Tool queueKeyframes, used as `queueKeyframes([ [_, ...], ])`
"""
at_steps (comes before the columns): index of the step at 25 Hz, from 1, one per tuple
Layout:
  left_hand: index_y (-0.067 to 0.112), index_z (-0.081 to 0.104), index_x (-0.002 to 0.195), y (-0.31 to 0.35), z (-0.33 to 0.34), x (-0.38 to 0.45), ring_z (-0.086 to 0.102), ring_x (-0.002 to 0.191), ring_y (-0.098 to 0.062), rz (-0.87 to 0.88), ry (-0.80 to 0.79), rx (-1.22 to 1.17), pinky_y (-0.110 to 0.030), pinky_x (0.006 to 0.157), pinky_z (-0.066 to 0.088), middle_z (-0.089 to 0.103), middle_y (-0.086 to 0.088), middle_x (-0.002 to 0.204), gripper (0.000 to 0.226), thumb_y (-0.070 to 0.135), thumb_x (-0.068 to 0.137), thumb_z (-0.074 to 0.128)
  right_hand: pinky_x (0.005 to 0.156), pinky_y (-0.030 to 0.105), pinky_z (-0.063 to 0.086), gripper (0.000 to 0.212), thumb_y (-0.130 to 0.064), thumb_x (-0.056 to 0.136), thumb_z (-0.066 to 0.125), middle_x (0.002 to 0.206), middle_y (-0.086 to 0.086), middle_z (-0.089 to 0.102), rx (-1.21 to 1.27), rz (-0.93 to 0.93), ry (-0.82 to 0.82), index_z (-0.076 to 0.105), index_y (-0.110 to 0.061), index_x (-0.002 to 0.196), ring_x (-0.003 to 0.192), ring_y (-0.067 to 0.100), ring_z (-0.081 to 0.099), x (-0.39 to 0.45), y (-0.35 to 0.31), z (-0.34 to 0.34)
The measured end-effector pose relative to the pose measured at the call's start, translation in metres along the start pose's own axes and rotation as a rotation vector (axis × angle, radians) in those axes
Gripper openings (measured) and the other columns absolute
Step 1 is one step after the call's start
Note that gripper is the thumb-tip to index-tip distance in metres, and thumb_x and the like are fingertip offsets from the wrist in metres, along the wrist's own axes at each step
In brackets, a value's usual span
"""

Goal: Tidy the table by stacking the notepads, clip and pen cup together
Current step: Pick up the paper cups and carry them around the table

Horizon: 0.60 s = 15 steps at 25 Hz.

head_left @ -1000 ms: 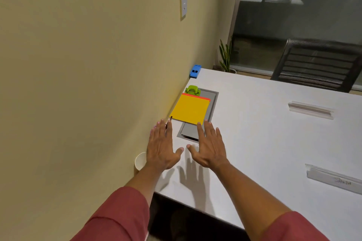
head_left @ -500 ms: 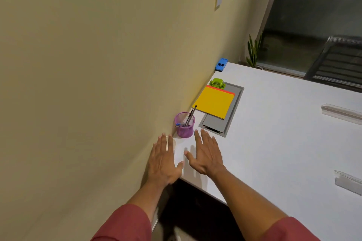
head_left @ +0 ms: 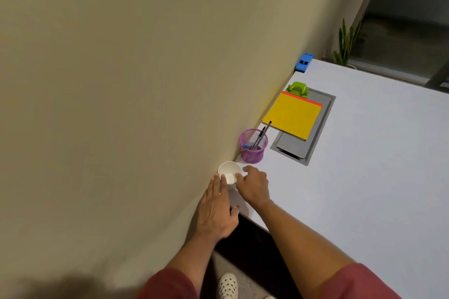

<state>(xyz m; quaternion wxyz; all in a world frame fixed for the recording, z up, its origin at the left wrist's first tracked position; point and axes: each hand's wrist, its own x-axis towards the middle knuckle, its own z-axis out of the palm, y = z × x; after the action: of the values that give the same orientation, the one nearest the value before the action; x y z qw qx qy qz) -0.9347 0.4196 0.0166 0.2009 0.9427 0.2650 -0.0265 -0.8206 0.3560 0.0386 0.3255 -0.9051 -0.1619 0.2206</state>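
A yellow notepad [head_left: 292, 115] lies on an orange one whose edge [head_left: 302, 99] shows at the far side. A green clip [head_left: 297, 88] sits just beyond them, by the wall. Nearer me stands a purple mesh pen cup [head_left: 252, 150] with pens in it. A small white cup [head_left: 228, 172] stands at the table's near corner against the wall. My left hand [head_left: 216, 211] lies flat with its fingertips against the cup's left side. My right hand [head_left: 255, 185] curls its fingers on the cup's right rim.
The notepads rest partly on a grey panel [head_left: 315, 128] set into the white table [head_left: 364, 177]. A blue object [head_left: 303, 62] lies at the far corner by the wall, with a plant [head_left: 347, 41] behind it. The wall runs close along the left.
The view has swung left and down, bringing the white cup into sight. Both hands moved from flat over the table's edge to the white cup, the right one curling onto it.
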Motion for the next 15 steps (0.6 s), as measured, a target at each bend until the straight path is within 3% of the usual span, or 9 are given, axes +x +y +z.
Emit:
queueKeyframes([
  [9,0.013,-0.002,0.156,0.008,-0.003,0.013,0.010,0.151,-0.019,0.030,-0.004,-0.047,-0.031,0.121,0.013,0.006,-0.004,0.165,0.087,0.041,0.093,0.051,0.083,0.027,0.040,0.034,-0.016,0.091,0.059,0.122,0.016,0.066,0.124,0.159,0.108,0.063,-0.002,0.122,0.113,0.031,0.059,0.006,0.004,-0.016],
  [15,0.014,0.001,0.156,0.048,-0.010,0.025,0.011,0.151,-0.020,0.074,-0.084,-0.110,-0.034,0.120,0.017,0.005,-0.003,0.165,0.095,0.049,0.089,0.058,0.081,0.030,0.043,0.024,-0.021,0.082,0.062,0.094,0.011,0.074,0.193,0.205,0.199,0.071,-0.011,0.102,0.091,0.031,0.070,-0.002,0.031,-0.071],
])
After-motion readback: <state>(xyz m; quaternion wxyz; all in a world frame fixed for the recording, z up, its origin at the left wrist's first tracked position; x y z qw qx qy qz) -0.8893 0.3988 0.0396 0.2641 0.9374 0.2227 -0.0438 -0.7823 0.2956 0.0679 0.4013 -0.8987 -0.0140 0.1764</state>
